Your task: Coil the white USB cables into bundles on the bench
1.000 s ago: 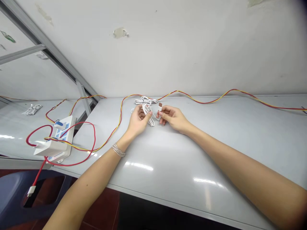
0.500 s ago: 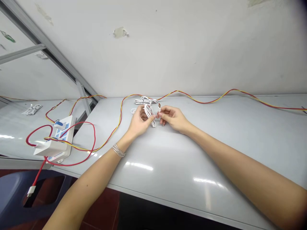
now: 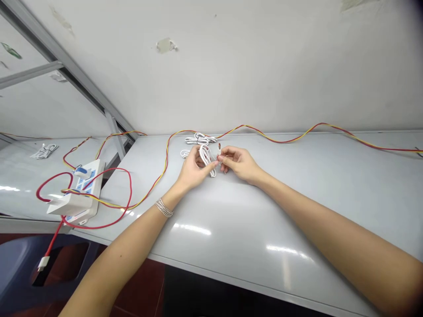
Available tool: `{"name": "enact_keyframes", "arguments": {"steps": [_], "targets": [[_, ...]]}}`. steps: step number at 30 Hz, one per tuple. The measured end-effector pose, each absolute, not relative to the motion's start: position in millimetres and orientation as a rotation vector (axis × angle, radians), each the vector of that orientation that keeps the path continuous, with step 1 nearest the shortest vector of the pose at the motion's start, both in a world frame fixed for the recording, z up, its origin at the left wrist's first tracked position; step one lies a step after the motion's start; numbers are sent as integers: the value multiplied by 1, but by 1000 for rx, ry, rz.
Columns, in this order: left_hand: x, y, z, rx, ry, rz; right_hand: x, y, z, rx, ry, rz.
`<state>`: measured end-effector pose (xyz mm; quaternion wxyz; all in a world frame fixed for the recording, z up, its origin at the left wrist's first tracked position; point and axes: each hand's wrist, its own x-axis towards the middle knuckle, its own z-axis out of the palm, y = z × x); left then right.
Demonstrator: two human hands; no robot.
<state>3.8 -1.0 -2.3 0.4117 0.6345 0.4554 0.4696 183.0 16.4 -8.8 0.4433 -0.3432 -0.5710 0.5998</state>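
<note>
Pale wall [image 3: 264, 66] stands behind a grey tabletop [image 3: 238, 233]; over it, the left hand [image 3: 192, 171] grips a coiled white cable [image 3: 207, 162], and the right hand [image 3: 240, 164] (just beside it) pinches a white plug [image 3: 219, 151].

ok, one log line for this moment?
left hand: holds coiled white cable | right hand: pinches white rectangular plug | behind hands: tied white cable bundle on glossy grey table

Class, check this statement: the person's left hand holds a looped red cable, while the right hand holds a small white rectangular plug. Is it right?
Not quite: the cable's colour is wrong. The head view shows the left hand holding a looped white cable, while the right hand holds a small white rectangular plug.
</note>
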Motion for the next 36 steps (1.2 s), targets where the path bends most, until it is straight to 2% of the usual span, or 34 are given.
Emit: {"name": "enact_keyframes", "arguments": {"steps": [36], "targets": [[1, 1, -9, 1692, 1181, 1167, 184, 17, -11, -851, -1462, 1466]]}}
